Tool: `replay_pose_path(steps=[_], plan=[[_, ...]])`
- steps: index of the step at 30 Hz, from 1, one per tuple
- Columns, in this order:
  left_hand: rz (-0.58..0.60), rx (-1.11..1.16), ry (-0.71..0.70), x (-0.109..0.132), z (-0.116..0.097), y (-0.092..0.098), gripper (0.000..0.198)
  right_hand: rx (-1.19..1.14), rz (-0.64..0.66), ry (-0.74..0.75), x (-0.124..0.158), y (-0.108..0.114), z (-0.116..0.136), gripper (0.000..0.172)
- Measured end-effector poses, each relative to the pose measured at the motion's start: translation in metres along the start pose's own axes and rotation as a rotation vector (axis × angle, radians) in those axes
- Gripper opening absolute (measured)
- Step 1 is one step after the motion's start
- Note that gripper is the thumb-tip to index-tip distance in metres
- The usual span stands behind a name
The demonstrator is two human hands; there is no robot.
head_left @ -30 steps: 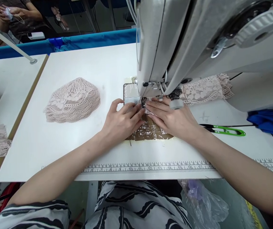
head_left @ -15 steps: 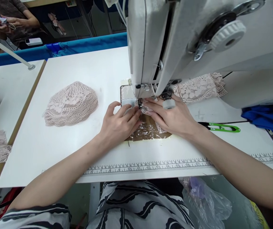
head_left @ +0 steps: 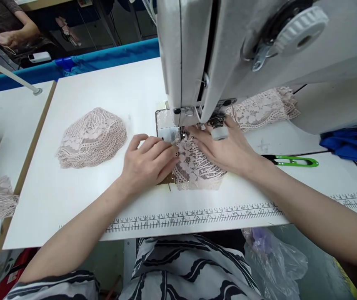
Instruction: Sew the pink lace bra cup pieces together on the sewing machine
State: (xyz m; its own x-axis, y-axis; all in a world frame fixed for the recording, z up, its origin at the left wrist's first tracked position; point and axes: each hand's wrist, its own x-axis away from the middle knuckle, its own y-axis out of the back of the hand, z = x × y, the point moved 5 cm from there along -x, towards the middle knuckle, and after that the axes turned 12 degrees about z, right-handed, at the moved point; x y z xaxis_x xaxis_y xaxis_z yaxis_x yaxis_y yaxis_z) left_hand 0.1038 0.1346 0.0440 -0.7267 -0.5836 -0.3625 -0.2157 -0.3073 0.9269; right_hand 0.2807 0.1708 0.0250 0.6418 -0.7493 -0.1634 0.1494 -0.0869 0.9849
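Note:
A piece of pale pink lace lies spread under the sewing machine's presser foot and hangs toward me over the machine bed. My left hand has curled fingers pressed together, with the tips at the lace's left edge beside the foot. On the other side, my right hand lies over the lace with its fingers stretched toward the needle area. The machine's round knob covers part of those right fingers. Behind the right hand, more lace rests under the machine arm.
A stack of lace pieces sits on the white table at left. Green thread snips lie at right, near blue cloth. A printed ruler runs along the front edge. Across the table, another person's hand shows.
The lace has come out from under my right hand and now spreads toward me, covering much of the brown plate. My left hand has shifted slightly left and down. The view has moved slightly.

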Motion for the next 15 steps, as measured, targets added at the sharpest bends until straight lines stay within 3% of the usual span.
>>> replay_pose_path(steps=[6, 11, 15], plan=[[0.078, 0.083, -0.076, -0.002, -0.015, -0.011, 0.029, -0.063, -0.008, -0.003, -0.005, -0.018, -0.002, 0.037], [0.043, -0.068, -0.012, 0.001, -0.007, -0.002, 0.011, -0.052, -0.076, -0.026, -0.003, -0.002, -0.004, 0.028], [0.011, -0.153, 0.090, 0.002, -0.006, 0.006, 0.013, 0.002, -0.096, -0.002, 0.003, 0.010, -0.007, 0.033]])
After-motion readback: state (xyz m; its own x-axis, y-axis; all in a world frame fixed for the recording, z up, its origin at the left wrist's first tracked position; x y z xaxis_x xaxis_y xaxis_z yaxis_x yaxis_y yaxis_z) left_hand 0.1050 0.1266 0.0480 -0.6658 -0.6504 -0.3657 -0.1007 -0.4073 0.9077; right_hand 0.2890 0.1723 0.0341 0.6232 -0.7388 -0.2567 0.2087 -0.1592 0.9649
